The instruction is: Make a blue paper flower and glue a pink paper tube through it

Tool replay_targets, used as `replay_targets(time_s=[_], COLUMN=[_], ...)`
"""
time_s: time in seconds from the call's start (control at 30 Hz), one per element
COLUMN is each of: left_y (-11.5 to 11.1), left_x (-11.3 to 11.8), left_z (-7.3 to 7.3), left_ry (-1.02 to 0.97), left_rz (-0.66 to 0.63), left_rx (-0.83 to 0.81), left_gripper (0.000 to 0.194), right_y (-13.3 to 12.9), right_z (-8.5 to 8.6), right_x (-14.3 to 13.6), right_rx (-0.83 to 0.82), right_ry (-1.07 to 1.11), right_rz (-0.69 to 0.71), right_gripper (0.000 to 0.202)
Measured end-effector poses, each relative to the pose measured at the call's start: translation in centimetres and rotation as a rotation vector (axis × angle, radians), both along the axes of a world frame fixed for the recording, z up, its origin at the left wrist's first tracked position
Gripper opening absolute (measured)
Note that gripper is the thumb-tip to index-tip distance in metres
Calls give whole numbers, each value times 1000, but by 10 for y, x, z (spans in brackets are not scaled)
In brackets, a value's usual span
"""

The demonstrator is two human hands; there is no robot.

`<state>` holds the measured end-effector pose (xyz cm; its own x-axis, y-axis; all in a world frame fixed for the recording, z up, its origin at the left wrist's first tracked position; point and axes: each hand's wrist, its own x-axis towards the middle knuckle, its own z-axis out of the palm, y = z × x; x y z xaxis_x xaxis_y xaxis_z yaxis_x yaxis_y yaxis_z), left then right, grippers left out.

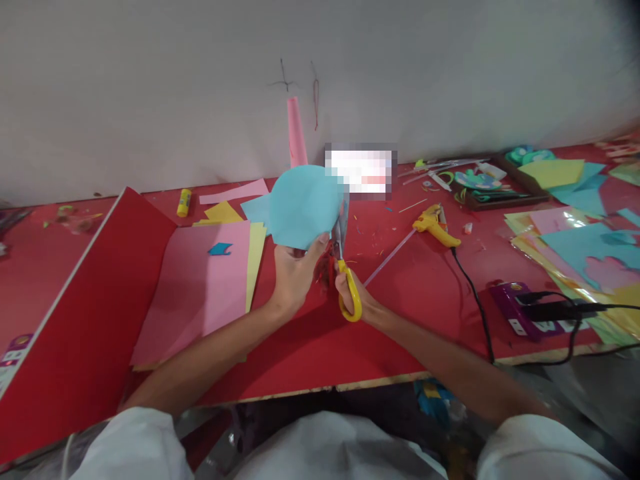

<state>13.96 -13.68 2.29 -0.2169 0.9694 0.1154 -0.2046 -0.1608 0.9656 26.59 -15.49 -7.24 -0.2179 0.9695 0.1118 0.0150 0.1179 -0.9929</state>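
Note:
My left hand (295, 273) pinches the lower edge of a light blue sheet of paper (305, 205), rounded along its top and held up over the table. In my right hand (353, 288) is a pair of scissors (356, 303) with yellow handles. Its blades point upward along the paper's right edge, and whether they are parted is hard to see. Close behind the blue paper stands a pink paper cone (296, 133). Some small dark red and brown material (327, 267) lies between my hands, too unclear to name.
Pink and yellow sheets (220, 280) lie left, beside a red upright board (90, 307) and a glue stick (184, 203). A yellow glue gun (436, 225) trails its cord to a purple power strip (520, 310) on the right. Behind are a dark tray (530, 193) and coloured papers (575, 240).

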Motion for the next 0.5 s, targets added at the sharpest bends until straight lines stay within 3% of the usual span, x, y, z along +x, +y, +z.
replay_targets(time_s=[0.2,0.37,0.5], left_y=[-4,-5,-8], left_x=[5,5,5], left_z=[1,-2,-4], left_ry=[-50,-57,-51], left_rz=[-24,-29,-34], left_rx=[-1,3,-67], left_gripper=[35,30,37], right_y=[-1,-4,-7], right_z=[6,13,13], right_x=[1,1,0], right_rx=[36,49,28], right_ry=[65,54,21], right_rz=[-8,45,29], right_gripper=[71,74,74])
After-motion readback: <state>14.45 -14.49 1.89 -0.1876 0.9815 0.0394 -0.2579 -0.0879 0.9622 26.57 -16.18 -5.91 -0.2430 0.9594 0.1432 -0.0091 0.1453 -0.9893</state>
